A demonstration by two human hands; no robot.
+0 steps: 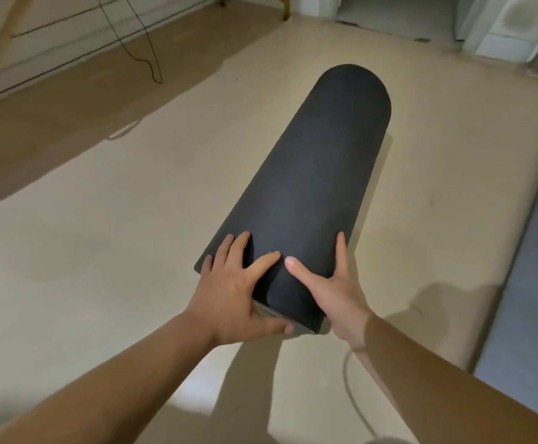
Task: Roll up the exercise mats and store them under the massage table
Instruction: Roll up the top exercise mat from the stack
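A dark rolled exercise mat [312,174] lies on the beige floor, pointing away from me. Its loose outer edge runs along the left side near my hands. My left hand [232,290] presses on the near left end, fingers spread over the flap, thumb at the roll's end face. My right hand [335,290] grips the near right side, thumb on top and fingers round the curve. A second grey mat [533,299] lies flat along the right edge. Wooden legs of the massage table [285,8] show at the top.
A thin black cable [146,56] loops on the brown floor strip at the upper left, under the table. A doorway and white frame [501,30] stand at the top right. Open beige floor spreads to the left of the roll.
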